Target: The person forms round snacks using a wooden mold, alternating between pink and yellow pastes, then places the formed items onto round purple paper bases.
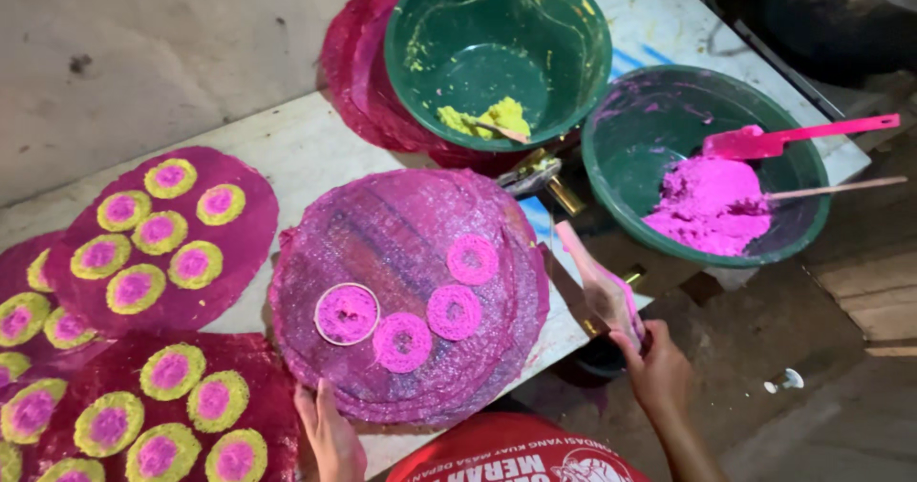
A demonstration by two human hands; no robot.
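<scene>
Four pink dough rings (401, 324) sit on the round purple plastic sheet (401, 253) in the head view, one of them inside a thin white ring mould (347, 314). The sheet looks crinkly and shiny, stacked on more like it. The left hand (331, 436) lies flat on the sheet's near edge, fingers spread, holding nothing; its wrist is cut off by the frame. The right hand (657, 367) is closed round a pink-smeared flat spatula (597, 286), though motion blur makes the blade fuzzy. Two green bowls behind: one (497, 23) with a lump of yellow paste (487, 117), the other (669, 119) with crumbly pink paste (712, 205) and a pink scraper (793, 136). Finished yellow-and-pink discs (158, 234) at left run off the edge.
</scene>
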